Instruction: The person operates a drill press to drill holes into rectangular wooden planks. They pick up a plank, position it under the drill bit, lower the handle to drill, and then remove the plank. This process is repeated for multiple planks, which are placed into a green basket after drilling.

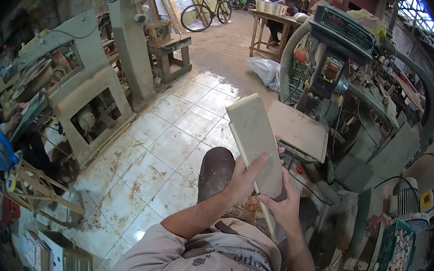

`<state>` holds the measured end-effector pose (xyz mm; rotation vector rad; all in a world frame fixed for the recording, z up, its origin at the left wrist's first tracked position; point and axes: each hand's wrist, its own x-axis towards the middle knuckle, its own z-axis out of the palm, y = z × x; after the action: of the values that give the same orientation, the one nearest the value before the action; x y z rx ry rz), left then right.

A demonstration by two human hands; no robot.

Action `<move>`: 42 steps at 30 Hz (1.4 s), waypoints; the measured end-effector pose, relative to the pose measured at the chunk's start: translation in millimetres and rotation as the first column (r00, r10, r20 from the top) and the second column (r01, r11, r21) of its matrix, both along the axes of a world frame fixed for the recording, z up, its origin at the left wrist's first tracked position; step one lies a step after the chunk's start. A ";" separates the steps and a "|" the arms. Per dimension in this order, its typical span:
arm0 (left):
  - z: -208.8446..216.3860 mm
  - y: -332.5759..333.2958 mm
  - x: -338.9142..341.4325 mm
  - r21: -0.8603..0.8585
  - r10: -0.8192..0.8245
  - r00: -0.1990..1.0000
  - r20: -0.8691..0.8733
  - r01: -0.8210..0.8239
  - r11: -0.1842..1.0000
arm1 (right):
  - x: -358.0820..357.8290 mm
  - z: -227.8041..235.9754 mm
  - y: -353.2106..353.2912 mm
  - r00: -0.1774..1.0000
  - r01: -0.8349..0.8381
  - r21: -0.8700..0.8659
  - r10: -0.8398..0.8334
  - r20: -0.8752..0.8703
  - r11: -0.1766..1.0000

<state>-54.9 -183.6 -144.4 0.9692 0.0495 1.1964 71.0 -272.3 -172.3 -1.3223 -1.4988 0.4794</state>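
Observation:
A long, flat grey-brown board (255, 131) with a pale edge is tilted up in front of me, above my lap. My left hand (244, 179) grips its left edge, with the thumb lying on the broad face. Lower down, my right hand (286, 200) holds the right edge, its thumb near the bottom end. Part of the fingers of both hands is hidden behind the board. Curly wood shavings (252, 206) lie on my lap just under it. A narrow pale strip (269, 225) shows below my right thumb; I cannot tell whether it belongs to the board.
At the right stands a drill press (333, 63) with a flat board (299, 129) at its base. A green basket (395, 252) of small pieces sits lower right. Dusty machines (91, 108) line the left; shavings litter the tiled floor (137, 180). Another person (287, 6) sits behind a far table (270, 18).

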 end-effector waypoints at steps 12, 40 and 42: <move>-5.7 -10.2 0.9 0.018 0.036 0.999 0.014 -0.036 0.999 | -7.3 10.5 -8.4 0.979 0.053 0.180 -0.086 0.183 0.982; 40.2 52.1 -31.3 -0.192 0.345 0.934 0.089 -0.323 0.927 | 43.6 0.8 -65.2 0.920 0.036 -0.300 -0.149 -0.363 0.953; 30.5 63.2 -47.6 -0.135 0.208 0.961 0.180 -0.186 0.973 | 45.5 -1.0 -67.9 0.816 0.003 -0.280 -0.164 -0.555 0.960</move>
<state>-102.5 -120.4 -113.9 0.7549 0.0626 1.4510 116.5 -340.2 -173.3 -1.2854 -0.8829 0.9577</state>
